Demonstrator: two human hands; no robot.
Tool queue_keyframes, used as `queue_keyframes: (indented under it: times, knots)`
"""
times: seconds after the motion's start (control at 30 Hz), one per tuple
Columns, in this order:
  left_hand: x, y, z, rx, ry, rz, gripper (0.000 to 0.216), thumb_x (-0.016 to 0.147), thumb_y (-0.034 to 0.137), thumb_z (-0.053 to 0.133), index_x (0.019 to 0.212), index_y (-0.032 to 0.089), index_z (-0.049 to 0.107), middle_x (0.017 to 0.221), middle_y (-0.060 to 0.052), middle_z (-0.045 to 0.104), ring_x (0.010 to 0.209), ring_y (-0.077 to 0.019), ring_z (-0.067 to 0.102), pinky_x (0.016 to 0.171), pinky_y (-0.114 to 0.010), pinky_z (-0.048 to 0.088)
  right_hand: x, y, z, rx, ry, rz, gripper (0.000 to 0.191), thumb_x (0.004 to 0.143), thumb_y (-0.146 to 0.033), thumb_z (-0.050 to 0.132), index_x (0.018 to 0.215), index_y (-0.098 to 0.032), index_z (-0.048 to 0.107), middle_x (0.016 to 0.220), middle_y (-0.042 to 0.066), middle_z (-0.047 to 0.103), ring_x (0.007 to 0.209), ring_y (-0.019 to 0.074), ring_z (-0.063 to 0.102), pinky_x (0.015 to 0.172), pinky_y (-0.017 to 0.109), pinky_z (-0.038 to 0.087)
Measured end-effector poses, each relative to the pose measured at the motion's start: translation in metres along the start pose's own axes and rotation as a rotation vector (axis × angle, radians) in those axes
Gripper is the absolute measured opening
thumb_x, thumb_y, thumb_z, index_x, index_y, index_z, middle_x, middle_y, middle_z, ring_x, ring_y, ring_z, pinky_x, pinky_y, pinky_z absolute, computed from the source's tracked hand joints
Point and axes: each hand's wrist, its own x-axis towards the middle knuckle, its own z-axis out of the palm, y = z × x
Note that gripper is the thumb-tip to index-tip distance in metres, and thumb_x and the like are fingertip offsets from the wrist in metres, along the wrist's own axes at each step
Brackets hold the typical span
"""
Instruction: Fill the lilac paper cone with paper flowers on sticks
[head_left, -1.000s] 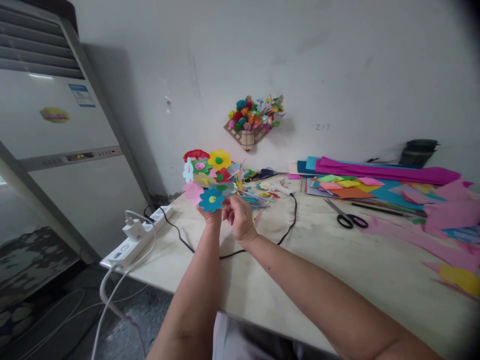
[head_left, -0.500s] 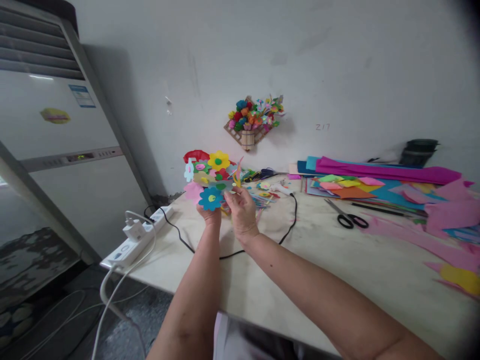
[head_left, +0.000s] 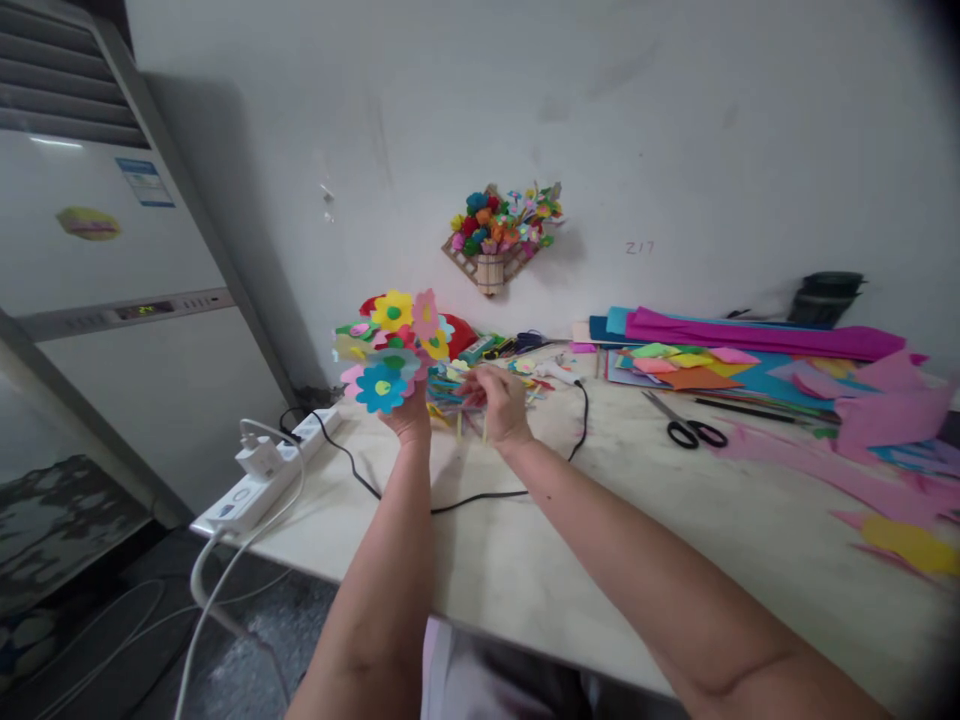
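My left hand (head_left: 409, 418) is raised above the table's left end, closed round the stems of a bunch of foam flowers (head_left: 390, 348) in yellow, blue, pink and green. My right hand (head_left: 500, 402) is lower and to the right of the bunch. Its fingers are pinched on thin coloured sticks (head_left: 454, 392) lying in a pile on the table. Both forearms reach out from the bottom of the view.
A white power strip (head_left: 259, 482) with a charger hangs at the table's left edge, and a black cable (head_left: 577, 432) crosses the light tabletop (head_left: 600, 540). Black scissors (head_left: 686, 430) lie beside stacked coloured foam sheets (head_left: 750, 345). A flower basket (head_left: 499, 232) hangs on the wall. An air conditioner (head_left: 112, 300) stands left.
My left hand has carried the flower bunch left and slightly up. My right hand has left the bunch and gone forward and down to the sticks on the table.
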Motion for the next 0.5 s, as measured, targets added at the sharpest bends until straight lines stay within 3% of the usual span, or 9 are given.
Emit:
queue_keyframes:
  times: [0.1, 0.3, 0.4, 0.5]
  knots:
    - [0.000, 0.006, 0.001, 0.046, 0.089, 0.046, 0.044, 0.061, 0.049, 0.076, 0.090, 0.017, 0.065, 0.097, -0.012, 0.068, 0.102, -0.0298, 0.062, 0.096, -0.048, 0.045, 0.021, 0.008, -0.023, -0.273, 0.032, 0.043, 0.026, 0.077, -0.033, 0.043, 0.073, -0.017, 0.064, 0.062, 0.002, 0.066, 0.055, 0.0146, 0.060, 0.056, 0.026, 0.047]
    - [0.002, 0.017, -0.001, -0.098, 0.153, -0.106, 0.051, 0.057, 0.039, 0.078, 0.096, 0.012, 0.060, 0.094, -0.011, 0.067, 0.089, -0.0269, 0.065, 0.082, -0.042, 0.053, 0.036, 0.023, -0.050, -1.021, -0.222, 0.186, 0.025, 0.078, -0.026, 0.048, 0.079, -0.021, 0.073, 0.082, 0.003, 0.074, 0.080, 0.0178, 0.066, 0.068, 0.025, 0.045]
    - [0.005, 0.023, -0.006, -0.051, 0.207, -0.193, 0.053, 0.056, 0.031, 0.079, 0.101, 0.012, 0.058, 0.094, -0.010, 0.066, 0.087, -0.0250, 0.063, 0.079, -0.039, 0.052, 0.034, 0.026, -0.050, -1.229, -0.320, 0.192, 0.027, 0.079, -0.023, 0.048, 0.086, -0.024, 0.074, 0.093, 0.004, 0.074, 0.091, 0.0207, 0.066, 0.071, 0.027, 0.045]
    - [0.007, 0.027, -0.011, -0.037, 0.206, -0.192, 0.047, 0.061, 0.030, 0.075, 0.102, 0.015, 0.058, 0.091, -0.006, 0.065, 0.081, -0.0196, 0.061, 0.076, -0.034, 0.052, 0.031, 0.030, -0.049, -1.322, -0.405, 0.170, 0.033, 0.084, -0.022, 0.044, 0.100, -0.025, 0.072, 0.105, 0.004, 0.073, 0.098, 0.0204, 0.066, 0.075, 0.027, 0.047]
